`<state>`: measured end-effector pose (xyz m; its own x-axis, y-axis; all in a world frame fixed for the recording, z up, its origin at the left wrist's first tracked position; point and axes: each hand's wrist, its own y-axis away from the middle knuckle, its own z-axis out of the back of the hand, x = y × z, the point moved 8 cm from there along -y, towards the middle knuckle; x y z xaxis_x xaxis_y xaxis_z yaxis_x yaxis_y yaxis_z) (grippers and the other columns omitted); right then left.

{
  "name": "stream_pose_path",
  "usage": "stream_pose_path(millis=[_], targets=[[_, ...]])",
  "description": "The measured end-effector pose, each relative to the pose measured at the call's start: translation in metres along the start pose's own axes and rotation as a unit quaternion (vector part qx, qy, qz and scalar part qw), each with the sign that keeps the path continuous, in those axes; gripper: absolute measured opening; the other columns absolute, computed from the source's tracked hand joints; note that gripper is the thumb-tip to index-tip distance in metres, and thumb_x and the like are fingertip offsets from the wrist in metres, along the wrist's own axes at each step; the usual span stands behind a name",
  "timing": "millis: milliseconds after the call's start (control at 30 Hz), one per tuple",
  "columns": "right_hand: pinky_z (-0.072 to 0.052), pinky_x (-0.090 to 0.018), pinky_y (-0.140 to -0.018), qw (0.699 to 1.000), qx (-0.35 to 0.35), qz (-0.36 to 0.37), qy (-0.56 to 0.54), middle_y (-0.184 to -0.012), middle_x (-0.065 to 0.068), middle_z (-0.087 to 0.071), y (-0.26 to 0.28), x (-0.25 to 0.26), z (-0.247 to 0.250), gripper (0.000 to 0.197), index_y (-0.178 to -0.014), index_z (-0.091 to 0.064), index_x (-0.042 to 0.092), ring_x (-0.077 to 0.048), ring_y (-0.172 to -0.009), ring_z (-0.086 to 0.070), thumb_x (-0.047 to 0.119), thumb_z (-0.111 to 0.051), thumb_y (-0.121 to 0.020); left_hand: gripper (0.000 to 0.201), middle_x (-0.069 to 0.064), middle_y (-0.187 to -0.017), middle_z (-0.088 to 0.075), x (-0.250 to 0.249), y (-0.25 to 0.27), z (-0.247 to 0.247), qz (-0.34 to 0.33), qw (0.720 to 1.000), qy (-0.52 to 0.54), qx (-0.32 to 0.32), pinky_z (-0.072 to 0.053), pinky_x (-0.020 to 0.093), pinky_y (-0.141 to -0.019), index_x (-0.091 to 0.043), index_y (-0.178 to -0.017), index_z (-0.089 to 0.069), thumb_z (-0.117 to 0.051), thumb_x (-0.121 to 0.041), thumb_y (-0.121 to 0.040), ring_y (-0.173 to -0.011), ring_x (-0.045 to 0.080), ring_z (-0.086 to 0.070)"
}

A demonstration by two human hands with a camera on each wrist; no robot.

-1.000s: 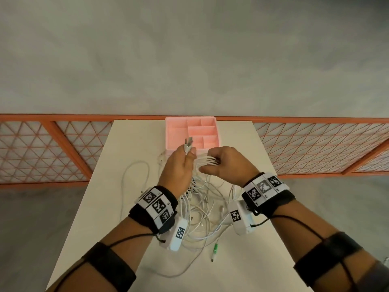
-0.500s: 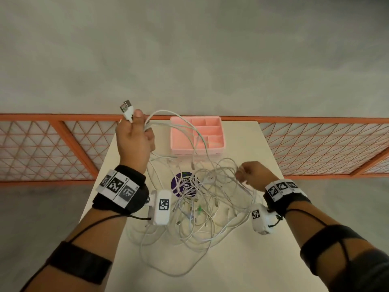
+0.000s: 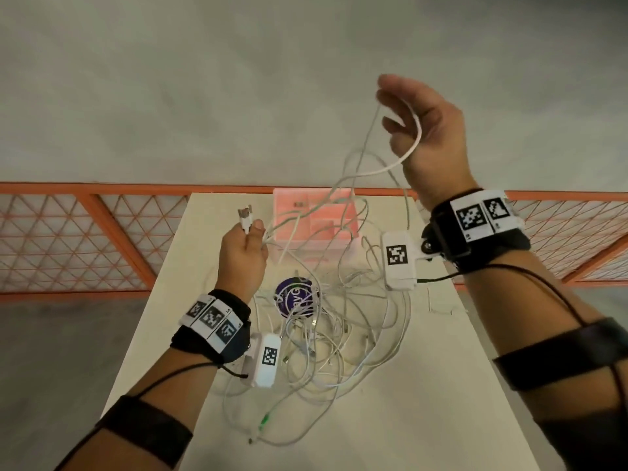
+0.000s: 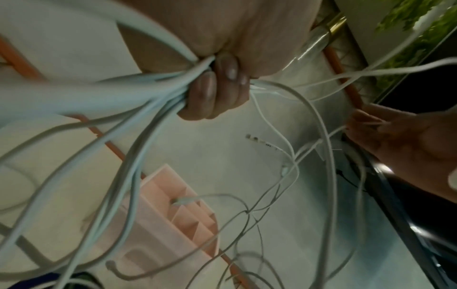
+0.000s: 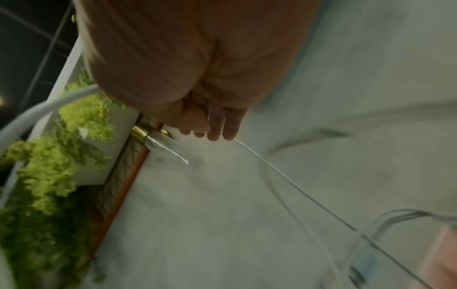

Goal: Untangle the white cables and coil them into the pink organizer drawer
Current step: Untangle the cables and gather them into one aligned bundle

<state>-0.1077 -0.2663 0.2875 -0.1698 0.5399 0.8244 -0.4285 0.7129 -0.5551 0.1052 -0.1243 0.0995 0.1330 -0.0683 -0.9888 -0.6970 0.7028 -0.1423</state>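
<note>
The white cables (image 3: pixel 326 338) lie tangled in the middle of the table. My left hand (image 3: pixel 253 232) grips a bundle of their ends just left of the pink organizer (image 3: pixel 326 226); USB plugs (image 3: pixel 245 215) stick up out of the fist. The left wrist view shows those fingers (image 4: pixel 215 91) wrapped round several strands above the organizer (image 4: pixel 160 224). High above the far edge, my right hand (image 3: pixel 390 110) has one white cable (image 3: pixel 419 137) hooked between thumb and curled fingers. That strand runs down into the tangle. It leaves the fingertips (image 5: pixel 217 133) in the right wrist view.
A purple round disc (image 3: pixel 292 297) sits under the tangle. A green-tipped plug (image 3: pixel 263 421) lies toward the near edge of the cream table (image 3: pixel 424 419). An orange mesh railing (image 3: pixel 102 232) runs behind the table, and the organizer stands at the far edge.
My right hand has risen from table height to well above the far edge, drawing one strand up. My left hand has come down and rightward with its bundle.
</note>
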Motion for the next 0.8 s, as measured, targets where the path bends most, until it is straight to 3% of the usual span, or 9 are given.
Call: stream_pose_path(millis=[100, 200, 300, 400, 467, 567, 700, 800], targets=[[-0.048, -0.037, -0.104, 0.993, -0.01, 0.02, 0.113, -0.132, -0.007, -0.057, 0.006, -0.014, 0.019, 0.077, -0.125, -0.057, 0.021, -0.016, -0.128, -0.054, -0.018, -0.033, -0.063, 0.032, -0.002, -0.054, -0.036, 0.014, -0.002, 0.012, 0.019, 0.999, -0.03, -0.02, -0.027, 0.027, -0.047, -0.017, -0.074, -0.045, -0.045, -0.024, -0.105, -0.048, 0.018, -0.032], [-0.051, -0.042, -0.101, 0.986, -0.024, -0.003, 0.163, -0.115, -0.01, -0.067, 0.013, -0.035, 0.038, 0.049, -0.117, -0.065, 0.008, -0.016, -0.112, -0.065, -0.017, -0.045, -0.08, 0.032, 0.003, -0.057, -0.036, 0.026, -0.006, 0.023, 0.035, 0.997, -0.051, -0.036, -0.028, 0.027, -0.048, -0.015, -0.075, -0.045, -0.046, -0.028, -0.105, -0.048, 0.02, -0.033], [-0.058, -0.041, -0.086, 0.987, -0.066, -0.063, 0.134, -0.095, -0.008, -0.073, 0.02, -0.051, 0.049, 0.017, -0.106, -0.07, 0.007, -0.02, -0.086, -0.074, 0.004, -0.064, -0.09, 0.033, 0.004, -0.058, -0.037, 0.03, -0.007, 0.024, 0.046, 0.997, -0.052, -0.038, -0.03, 0.028, -0.047, -0.016, -0.074, -0.044, -0.046, -0.03, -0.104, -0.049, 0.02, -0.034], [-0.059, -0.041, -0.079, 0.984, -0.074, -0.127, 0.103, -0.088, -0.004, -0.074, 0.027, -0.067, 0.043, 0.015, -0.095, -0.072, 0.015, -0.022, -0.08, -0.075, 0.027, -0.064, -0.094, 0.031, 0.005, -0.059, -0.034, 0.027, -0.006, 0.016, 0.05, 0.998, -0.036, -0.027, -0.028, 0.028, -0.048, -0.015, -0.076, -0.044, -0.046, -0.027, -0.105, -0.05, 0.019, -0.032], [-0.057, -0.041, -0.078, 0.981, -0.034, -0.165, 0.095, -0.086, -0.005, -0.074, 0.035, -0.078, 0.026, 0.025, -0.091, -0.071, 0.012, -0.023, -0.079, -0.075, 0.028, -0.055, -0.099, 0.031, 0.004, -0.059, -0.032, 0.022, -0.004, 0.007, 0.051, 0.999, -0.012, -0.015, -0.025, 0.025, -0.046, -0.016, -0.076, -0.043, -0.045, -0.025, -0.105, -0.05, 0.017, -0.029], [-0.055, -0.043, -0.081, 0.972, 0.075, -0.182, 0.128, -0.088, -0.008, -0.074, 0.055, -0.089, -0.013, 0.031, -0.097, -0.071, 0.004, -0.022, -0.082, -0.073, 0.027, -0.051, -0.102, 0.031, 0.0, -0.06, -0.03, 0.015, -0.001, -0.005, 0.066, 0.997, 0.043, 0.007, -0.023, 0.02, -0.042, -0.017, -0.076, -0.04, -0.046, -0.027, -0.105, -0.046, 0.012, -0.027], [-0.055, -0.039, -0.088, 0.929, 0.249, -0.176, 0.208, -0.1, -0.003, -0.074, 0.092, -0.095, -0.08, 0.029, -0.117, -0.068, 0.01, -0.015, -0.09, -0.069, 0.026, -0.047, -0.103, 0.031, 0.002, -0.054, -0.041, 0.015, 0.002, -0.017, 0.11, 0.989, 0.088, 0.044, -0.023, 0.017, -0.04, -0.014, -0.081, -0.049, -0.052, -0.038, -0.099, -0.041, 0.011, -0.034], [-0.055, -0.041, -0.083, 0.923, 0.296, -0.143, 0.202, -0.103, -0.009, -0.069, 0.116, -0.095, -0.121, 0.028, -0.12, -0.063, 0.011, -0.019, -0.084, -0.067, 0.021, -0.042, -0.104, 0.031, 0.001, -0.053, -0.047, 0.011, 0.006, -0.017, 0.106, 0.991, 0.07, 0.037, -0.024, 0.017, -0.039, -0.01, -0.088, -0.055, -0.041, -0.031, -0.106, -0.039, 0.01, -0.034]])
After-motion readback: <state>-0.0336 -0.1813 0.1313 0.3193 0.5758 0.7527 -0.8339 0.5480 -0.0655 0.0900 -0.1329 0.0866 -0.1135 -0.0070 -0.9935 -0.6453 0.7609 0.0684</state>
